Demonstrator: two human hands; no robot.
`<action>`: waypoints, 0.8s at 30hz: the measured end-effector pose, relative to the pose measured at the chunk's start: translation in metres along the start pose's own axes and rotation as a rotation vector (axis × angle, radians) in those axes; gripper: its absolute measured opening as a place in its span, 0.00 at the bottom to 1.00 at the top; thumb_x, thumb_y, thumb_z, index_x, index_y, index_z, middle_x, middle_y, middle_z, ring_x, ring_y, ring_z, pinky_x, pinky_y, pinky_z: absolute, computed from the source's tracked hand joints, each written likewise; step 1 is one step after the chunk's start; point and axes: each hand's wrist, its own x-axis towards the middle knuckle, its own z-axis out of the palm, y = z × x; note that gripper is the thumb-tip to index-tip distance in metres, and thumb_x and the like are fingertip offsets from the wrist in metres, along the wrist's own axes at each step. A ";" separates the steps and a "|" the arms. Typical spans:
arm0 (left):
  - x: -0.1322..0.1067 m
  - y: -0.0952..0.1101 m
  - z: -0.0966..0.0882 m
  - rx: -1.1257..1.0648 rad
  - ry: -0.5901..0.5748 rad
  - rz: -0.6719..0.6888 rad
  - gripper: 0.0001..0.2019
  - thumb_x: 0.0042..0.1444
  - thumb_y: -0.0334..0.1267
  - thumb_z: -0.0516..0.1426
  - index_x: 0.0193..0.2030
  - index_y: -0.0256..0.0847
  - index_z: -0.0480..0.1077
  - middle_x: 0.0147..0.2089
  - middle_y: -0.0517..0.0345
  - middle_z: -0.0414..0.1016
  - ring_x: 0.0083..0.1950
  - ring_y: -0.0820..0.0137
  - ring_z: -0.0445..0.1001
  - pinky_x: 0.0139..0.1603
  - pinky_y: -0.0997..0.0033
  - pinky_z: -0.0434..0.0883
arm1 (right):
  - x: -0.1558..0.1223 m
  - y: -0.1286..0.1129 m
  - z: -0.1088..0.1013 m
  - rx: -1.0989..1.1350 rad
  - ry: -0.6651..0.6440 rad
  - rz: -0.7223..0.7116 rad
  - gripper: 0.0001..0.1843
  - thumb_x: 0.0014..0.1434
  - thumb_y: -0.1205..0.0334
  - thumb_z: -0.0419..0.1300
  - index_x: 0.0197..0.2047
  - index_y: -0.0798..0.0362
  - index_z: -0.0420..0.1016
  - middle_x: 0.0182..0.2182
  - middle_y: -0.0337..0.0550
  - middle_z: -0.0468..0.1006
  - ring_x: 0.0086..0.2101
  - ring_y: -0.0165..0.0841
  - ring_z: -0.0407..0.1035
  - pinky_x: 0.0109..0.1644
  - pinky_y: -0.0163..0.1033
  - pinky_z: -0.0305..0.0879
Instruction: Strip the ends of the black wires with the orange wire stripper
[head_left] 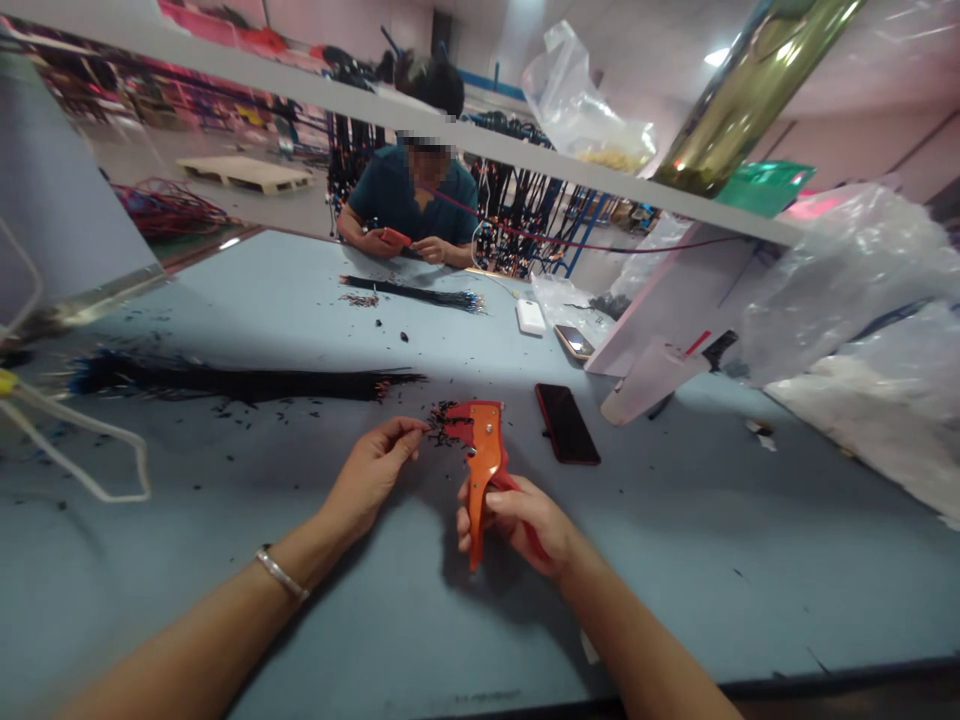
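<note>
My right hand is wrapped around the handles of an orange and red wire stripper, whose jaws point left just above the table. My left hand, with a silver bracelet at its wrist, pinches a thin wire between thumb and forefinger, close in front of those jaws. Most of this wire is hidden by the fingers. Under and around the jaws lie many small black insulation scraps. A long bundle of black wires stretches across the table beyond my left hand, its bluish ends at the left.
Right of the stripper lies a dark phone, with a tilted cup beyond it. Another phone, a white box and a smaller wire bundle are farther back. Across the table sits a person holding a red object. Plastic bags crowd the right.
</note>
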 end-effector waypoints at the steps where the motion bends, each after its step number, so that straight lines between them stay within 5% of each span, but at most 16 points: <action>1: 0.000 0.001 -0.001 0.049 0.010 0.026 0.12 0.50 0.46 0.60 0.36 0.39 0.73 0.25 0.65 0.66 0.29 0.74 0.63 0.32 0.76 0.61 | 0.000 0.000 0.000 -0.010 -0.003 0.002 0.18 0.52 0.56 0.62 0.42 0.60 0.71 0.31 0.49 0.79 0.29 0.38 0.76 0.32 0.40 0.69; 16: -0.004 0.010 -0.001 0.198 -0.023 0.190 0.10 0.53 0.44 0.57 0.33 0.40 0.73 0.31 0.59 0.73 0.35 0.69 0.70 0.39 0.72 0.66 | -0.002 -0.002 0.004 -0.135 -0.006 0.027 0.17 0.50 0.56 0.64 0.39 0.60 0.73 0.30 0.49 0.78 0.29 0.35 0.74 0.35 0.41 0.70; 24: -0.007 0.013 0.000 0.131 0.020 0.183 0.09 0.53 0.44 0.58 0.32 0.40 0.72 0.27 0.62 0.69 0.31 0.71 0.66 0.34 0.74 0.64 | -0.002 -0.001 0.004 -0.172 -0.033 -0.004 0.16 0.52 0.55 0.64 0.38 0.60 0.72 0.30 0.47 0.77 0.28 0.34 0.73 0.31 0.38 0.69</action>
